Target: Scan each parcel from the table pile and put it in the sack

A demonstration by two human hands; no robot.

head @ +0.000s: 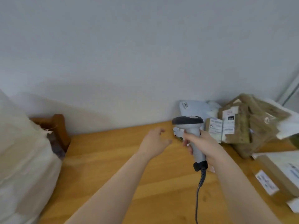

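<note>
Scanner (188,122) stands gripped in the right hand (204,143), parcels (234,126) just behind. Left hand (153,141) hovers beside, fingers loose, holding nothing.

At the left, beside the surface (129,183): sack (22,159). Far right, on it, against the wall (129,62): parcel pile (239,126). Nearer, right edge: flat parcel (278,173). Between sack and pile, above the surface: left hand (153,141), then right hand (205,144) with scanner (192,126).

a brown wooden frame (59,126) (far left) meets the pale wall (129,46).
</note>
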